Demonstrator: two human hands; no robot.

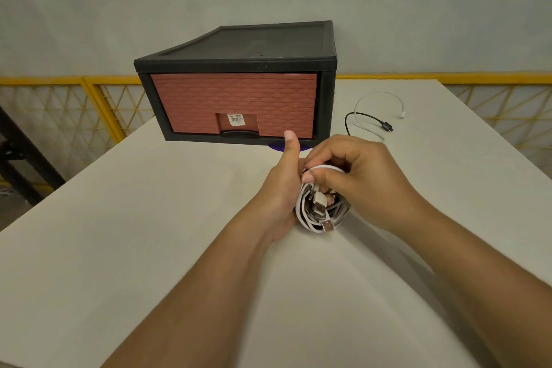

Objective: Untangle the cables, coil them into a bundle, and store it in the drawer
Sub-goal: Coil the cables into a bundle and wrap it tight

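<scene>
One bundle [321, 213] of white cables is held just above the worktop [149, 248], in front of the drawer unit and a little to its right. Two hands are on it. The left grip [283, 191] cups the coil from the left side with its thumb stuck straight up. The right grip [358, 170] is curled over the top, pinching the uppermost loop between thumb and fingers. Two USB plugs [319, 205] poke out of the middle of the coil.

There is one black drawer unit [239, 48] at the far side of the worktop, holding a single drawer [233, 98] with a brick-red front. The drawer is closed, and one label [236, 119] sits above its handle.

To the right of the unit two loose stretches lie flat: one black cable [363, 115] ending in a plug, and one white cable [379, 96] arcing beyond it. Both run toward the right hand and pass out of sight behind it. Behind the worktop stands a yellow railing [74, 81].
</scene>
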